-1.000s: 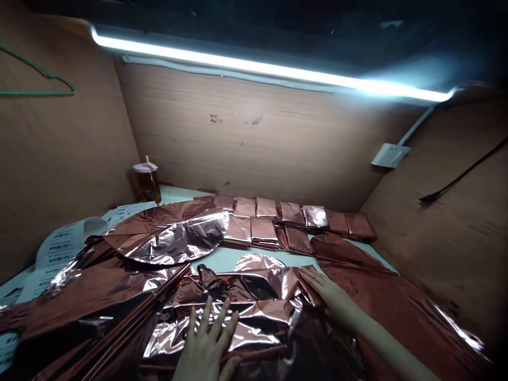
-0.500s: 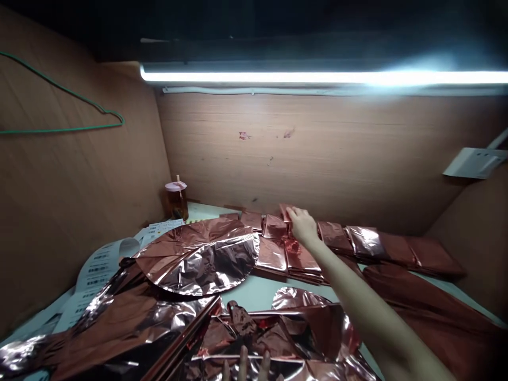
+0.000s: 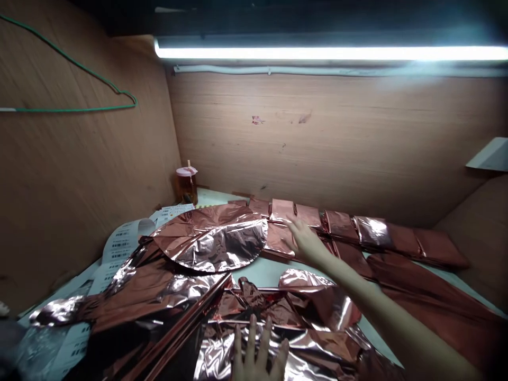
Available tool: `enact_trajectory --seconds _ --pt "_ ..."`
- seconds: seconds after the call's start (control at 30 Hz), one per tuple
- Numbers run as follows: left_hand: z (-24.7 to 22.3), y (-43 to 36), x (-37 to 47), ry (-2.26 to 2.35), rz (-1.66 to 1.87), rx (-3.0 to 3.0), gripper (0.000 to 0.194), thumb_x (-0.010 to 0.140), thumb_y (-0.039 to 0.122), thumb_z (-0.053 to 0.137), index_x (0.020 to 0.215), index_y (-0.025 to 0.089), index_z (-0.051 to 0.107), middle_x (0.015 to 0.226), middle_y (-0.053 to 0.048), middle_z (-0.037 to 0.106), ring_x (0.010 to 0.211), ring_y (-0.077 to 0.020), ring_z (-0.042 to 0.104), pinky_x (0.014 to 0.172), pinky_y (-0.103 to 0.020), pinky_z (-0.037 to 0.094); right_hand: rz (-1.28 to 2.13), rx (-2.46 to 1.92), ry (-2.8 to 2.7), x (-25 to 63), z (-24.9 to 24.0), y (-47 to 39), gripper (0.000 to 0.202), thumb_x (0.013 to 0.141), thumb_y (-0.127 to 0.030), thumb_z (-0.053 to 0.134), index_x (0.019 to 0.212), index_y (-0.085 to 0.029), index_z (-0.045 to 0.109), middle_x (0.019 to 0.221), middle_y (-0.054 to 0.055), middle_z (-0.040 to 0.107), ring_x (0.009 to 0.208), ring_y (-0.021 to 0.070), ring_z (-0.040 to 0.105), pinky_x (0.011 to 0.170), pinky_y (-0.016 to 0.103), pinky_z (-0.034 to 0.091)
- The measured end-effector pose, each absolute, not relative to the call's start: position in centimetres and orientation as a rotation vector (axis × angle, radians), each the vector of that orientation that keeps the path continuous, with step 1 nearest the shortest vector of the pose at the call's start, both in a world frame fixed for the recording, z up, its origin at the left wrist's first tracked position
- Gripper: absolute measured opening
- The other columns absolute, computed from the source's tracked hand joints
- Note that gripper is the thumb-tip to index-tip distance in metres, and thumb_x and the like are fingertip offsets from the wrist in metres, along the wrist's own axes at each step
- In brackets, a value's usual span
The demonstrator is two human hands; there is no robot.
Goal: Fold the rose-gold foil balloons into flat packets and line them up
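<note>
My left hand lies with spread fingers on a crumpled sheet of shiny rose-gold foil at the front. Farther back, my right hand reaches over folded foil packets, its fingers apart and holding nothing visible. Just behind it runs a back row of folded foil packets along the wall. To the left of centre lies a flat foil piece with a rounded, crimped edge. More layered foil spreads beneath it on the left.
A lidded cup of amber liquid stands in the back left corner. Printed label strips curl along the left side. On the left wall hangs a green wire hanger. Dark foil covers the right. A tube light runs overhead.
My right hand has left a small folded packet in the back row and drawn back toward me. My left hand shows more fully on the foil. The view has tilted down.
</note>
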State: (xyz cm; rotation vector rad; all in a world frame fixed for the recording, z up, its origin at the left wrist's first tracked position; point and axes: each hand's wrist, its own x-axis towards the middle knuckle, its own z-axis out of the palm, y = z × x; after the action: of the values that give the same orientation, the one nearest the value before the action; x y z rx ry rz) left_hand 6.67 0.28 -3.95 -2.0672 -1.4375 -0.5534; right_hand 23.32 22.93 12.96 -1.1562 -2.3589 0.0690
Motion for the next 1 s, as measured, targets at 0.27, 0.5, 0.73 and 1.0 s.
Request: enact_trajectory --seconds 0.27,0.5,0.73,1.0 --pt "4.9 -1.7 6.4 -1.892 -0.315 -2.821 0.096 0.079 0.062 0.067 0.156 0.035 0.016 0.164 -0.007 0.013 0.146 -0.0465 0.018 0.113 -0.073 0.021 0.154 -0.856 -2.864 29.5 5.4 1.1 0.086 0.088 -0.042 0.060 0.158 -0.019 0.016 0.162 0.012 0.021 0.148 0.0324 0.022 0.114 0.051 0.037" --pt "6.1 -2.8 6.5 -1.793 -0.264 -2.918 0.075 0.090 0.056 0.053 0.155 0.031 0.024 0.163 -0.005 0.021 0.148 -0.0396 0.017 0.116 -0.068 0.016 -0.061 -0.930 -2.825 30.0 4.0 0.2 0.078 0.074 -0.011 0.058 0.150 -0.015 0.041 0.155 0.020 0.035 0.141 0.0391 0.034 0.110 0.056 0.039" --pt "4.6 -4.4 7.1 -1.714 -0.280 -2.728 0.065 0.093 0.043 0.051 0.153 0.033 0.029 0.161 -0.003 0.029 0.143 -0.0418 0.024 0.112 -0.071 0.018 0.180 -0.942 -2.843 28.7 8.8 3.9 0.063 0.084 -0.039 0.066 0.141 -0.018 0.051 0.140 0.019 0.052 0.123 0.0337 0.053 0.095 0.049 0.052" --pt "3.5 -5.6 7.4 -1.800 -0.281 -2.557 0.073 0.086 0.066 0.057 0.149 0.034 0.039 0.152 -0.012 0.043 0.133 -0.0463 0.040 0.104 -0.071 0.032 0.008 -0.872 -2.886 23.8 10.9 11.4 0.007 0.080 -0.014 0.068 0.087 -0.015 0.070 0.079 0.000 0.064 0.071 0.0125 0.059 0.064 0.022 0.047"
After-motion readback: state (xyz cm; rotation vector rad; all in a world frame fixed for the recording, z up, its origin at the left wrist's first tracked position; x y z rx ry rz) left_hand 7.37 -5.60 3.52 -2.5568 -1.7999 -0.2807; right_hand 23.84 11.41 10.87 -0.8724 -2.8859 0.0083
